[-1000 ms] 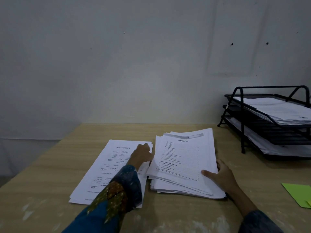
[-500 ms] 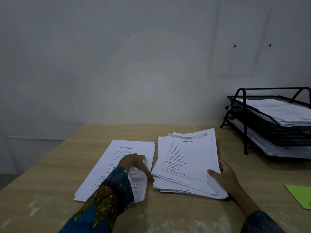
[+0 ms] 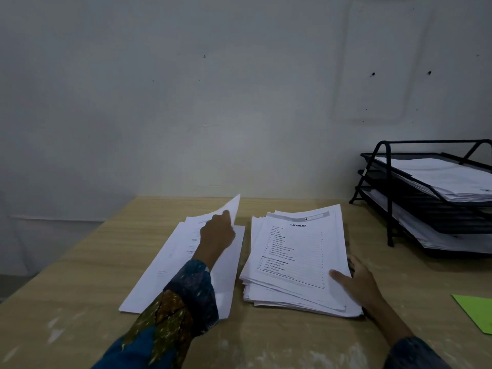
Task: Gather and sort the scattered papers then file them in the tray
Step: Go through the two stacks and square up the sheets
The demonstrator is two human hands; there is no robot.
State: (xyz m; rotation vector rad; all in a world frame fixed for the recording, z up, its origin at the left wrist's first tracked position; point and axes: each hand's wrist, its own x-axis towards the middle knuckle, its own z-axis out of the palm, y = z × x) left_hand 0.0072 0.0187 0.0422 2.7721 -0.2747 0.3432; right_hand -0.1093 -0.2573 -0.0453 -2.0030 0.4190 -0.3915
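Two hands are on a wooden table (image 3: 80, 262). Nearest, on the right, the right hand (image 3: 359, 282) lies flat and open, with its thumb on the near right corner of a thick stack of papers (image 3: 295, 259). It is pressing, not gripping. The top page says "DAFTAR ISI". A green sheet (image 3: 476, 311) lies at the right edge, apart from the stack. Just left of the stack is a thin pile of papers (image 3: 165, 270). The left hand (image 3: 217, 231), in a patterned sleeve (image 3: 183, 302), pinches the far corner of the top sheet (image 3: 229, 209) and holds it up off the pile. Farther back on the right stands a black tray rack (image 3: 388, 198) by the wall (image 3: 186, 89). It has papers in its top and bottom shelves.
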